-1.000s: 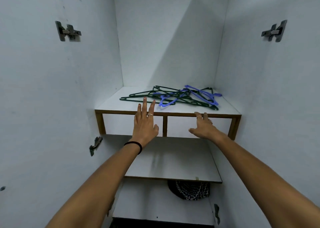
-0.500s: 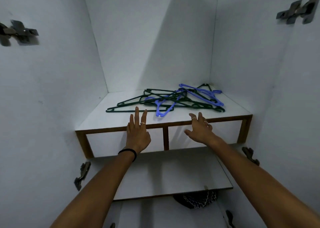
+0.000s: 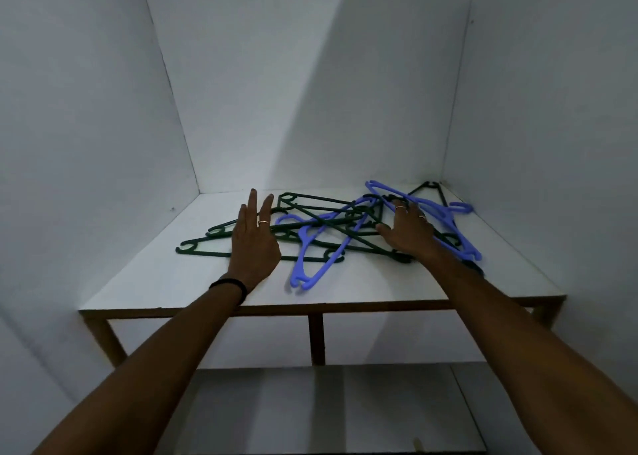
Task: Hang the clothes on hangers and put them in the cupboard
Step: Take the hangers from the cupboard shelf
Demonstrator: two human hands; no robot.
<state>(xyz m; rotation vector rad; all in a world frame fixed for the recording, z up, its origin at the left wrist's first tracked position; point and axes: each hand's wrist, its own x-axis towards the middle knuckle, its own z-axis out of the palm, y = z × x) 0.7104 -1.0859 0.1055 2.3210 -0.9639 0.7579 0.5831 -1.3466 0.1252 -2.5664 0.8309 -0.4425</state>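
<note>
A tangled pile of dark green hangers and blue hangers lies on the white upper shelf inside the cupboard. My left hand hovers flat over the left end of the pile, fingers straight and apart, holding nothing. My right hand rests on the right side of the pile, fingers spread over the green and blue hangers without closing on any. No clothes are in view.
White cupboard walls close in on the left, back and right. The shelf has a wooden front edge with a centre post. A lower shelf sits beneath my forearms.
Both hands have reached forward from the shelf's front edge onto the hanger pile. The view has moved closer and higher over the shelf.
</note>
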